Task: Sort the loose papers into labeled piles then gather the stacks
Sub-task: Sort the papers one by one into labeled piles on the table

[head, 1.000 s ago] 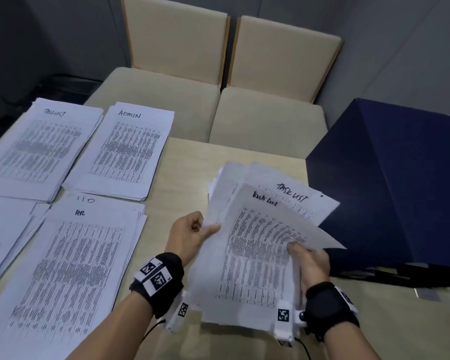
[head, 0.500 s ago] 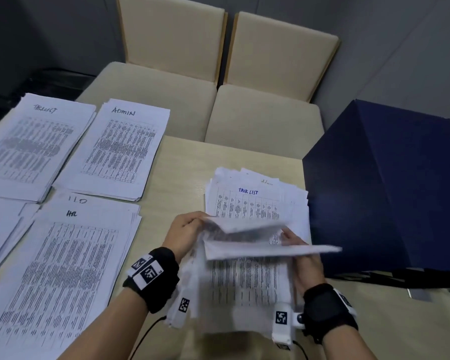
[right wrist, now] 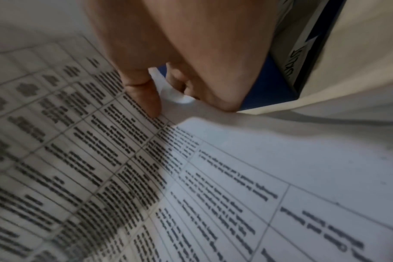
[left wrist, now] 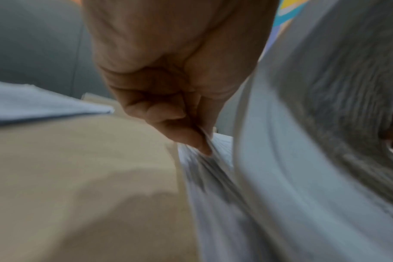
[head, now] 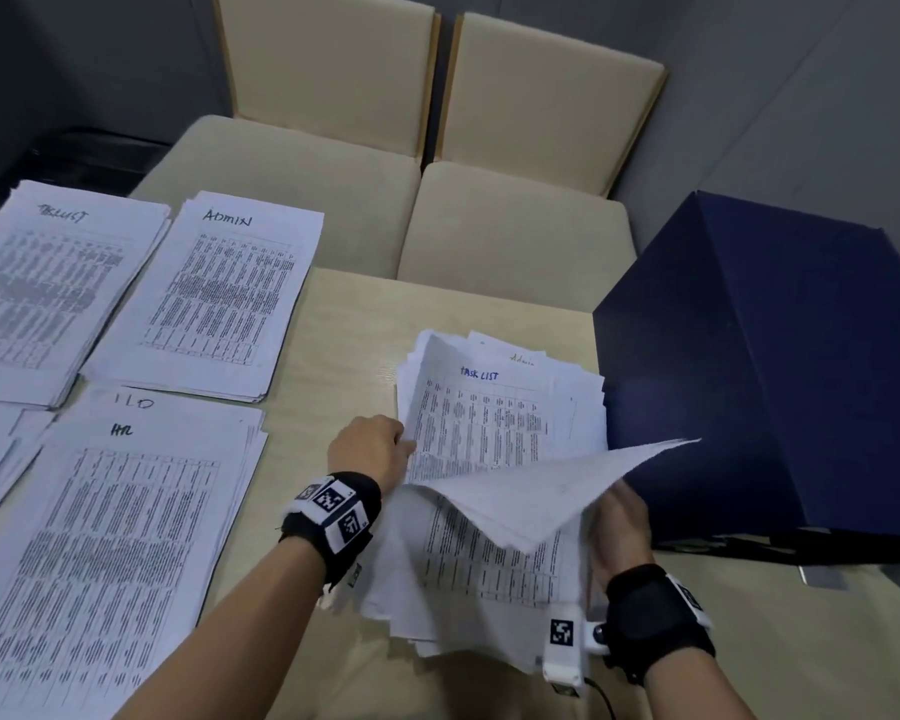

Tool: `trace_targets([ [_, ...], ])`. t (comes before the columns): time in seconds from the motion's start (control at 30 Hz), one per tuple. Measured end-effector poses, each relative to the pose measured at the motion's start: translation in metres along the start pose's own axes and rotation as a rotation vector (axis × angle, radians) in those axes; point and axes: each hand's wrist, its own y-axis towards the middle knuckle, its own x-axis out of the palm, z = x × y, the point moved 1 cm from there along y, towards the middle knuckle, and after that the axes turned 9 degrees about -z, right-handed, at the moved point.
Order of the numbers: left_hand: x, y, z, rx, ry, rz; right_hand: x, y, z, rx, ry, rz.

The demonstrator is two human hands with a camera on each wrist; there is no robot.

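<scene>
Lifted sheets (head: 536, 491) now tip rightward, baring unsorted pile (head: 481, 423).

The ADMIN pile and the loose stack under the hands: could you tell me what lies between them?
Only bare table in the head view separates the ADMIN pile from the loose stack.

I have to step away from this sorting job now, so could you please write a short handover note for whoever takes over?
Left hand: fingers pinch the left edge of the unsorted stack near the table's middle.
Right hand: grips a few lifted sheets at their right edge, raised above the stack.
Exposed beneath: a sheet headed TASK LIST.
Done: labelled piles lie to the left, the task list pile, ADMIN pile and HR pile; another pile is cut off at the left edge.
Left: sort the lifted sheets and the remaining stack by heading, then gather all piles.
</scene>
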Motion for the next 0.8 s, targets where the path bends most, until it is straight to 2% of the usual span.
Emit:
trace_targets([
  [0.2,-0.018,-0.017,-0.006,0.132,0.227,0.090,0.010,-0.003,0.000,-0.004,0.013,-0.039],
  [0.3,-0.029,-0.032,-0.006,0.130,0.377,0.147,0.013,0.003,0.004,0.033,0.023,-0.055],
  [0.4,-0.036,-0.039,-0.011,0.141,0.353,0.166,0.017,0.004,0.004,0.032,0.036,-0.090],
  [0.47,-0.037,-0.040,-0.015,0.231,0.274,0.172,0.020,0.003,0.005,0.022,0.033,-0.089],
  [0.53,-0.030,-0.039,-0.020,0.354,0.098,0.145,0.022,0.003,0.008,0.024,0.052,-0.093],
  [0.63,-0.023,-0.040,-0.026,0.492,-0.361,-0.041,0.020,0.002,0.012,0.040,0.004,-0.097],
  [0.73,-0.022,-0.042,-0.022,0.454,-0.746,-0.282,0.020,-0.002,0.011,0.056,-0.027,-0.086],
  [0.77,-0.018,-0.040,-0.022,0.398,-0.789,-0.287,0.020,-0.001,0.012,0.052,-0.010,-0.078],
  [0.8,-0.015,-0.037,-0.022,0.324,-0.766,-0.220,0.019,0.000,0.012,0.050,0.022,-0.068],
])
